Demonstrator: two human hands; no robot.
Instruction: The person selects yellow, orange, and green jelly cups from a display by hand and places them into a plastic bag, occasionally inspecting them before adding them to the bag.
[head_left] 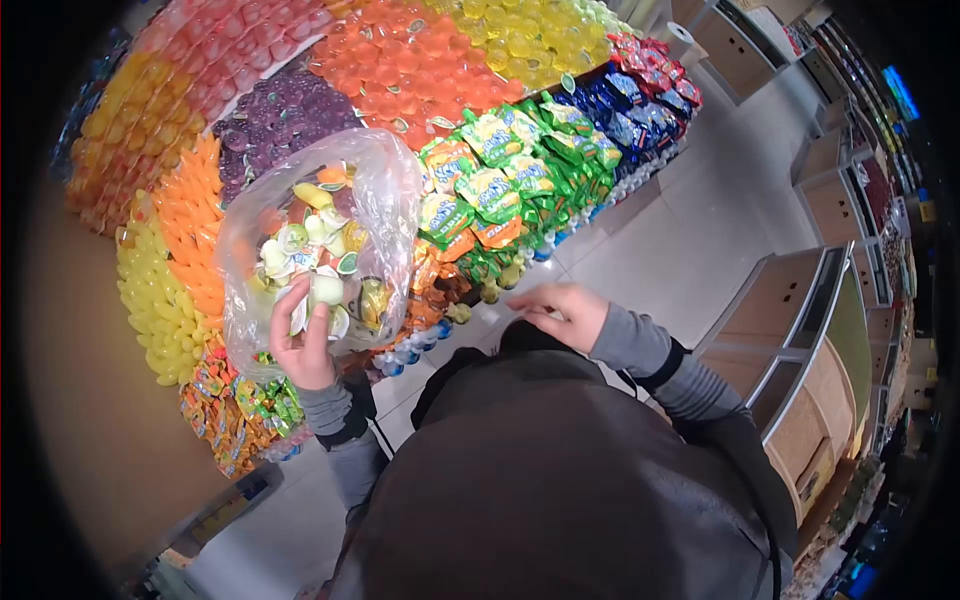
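A large clear plastic bag (395, 190) lies open on top of the sweets display. Inside it are mixed small pieces, among them a yellow banana-shaped one (314, 195), white and green ones, and small fruit-printed lids. My left hand (303, 345) reaches over the bag's near side, thumb and fingers closed around a pale green jelly cup (326, 290). Held in front of my body, my right hand (565, 312) has nothing in it; its fingers are stretched out and slightly bent. Green snack packets (495, 195) lie left of and beyond it.
Around the bag are heaps of purple (285, 110), orange (410, 65) and yellow (530, 40) jelly cups. Orange carrot-shaped sweets (195, 225) and yellow-green ones (155, 300) lie to the left. Blue packets (625, 110) fill the far right corner. Wooden shop counters (770, 300) stand across the tiled floor (640, 245).
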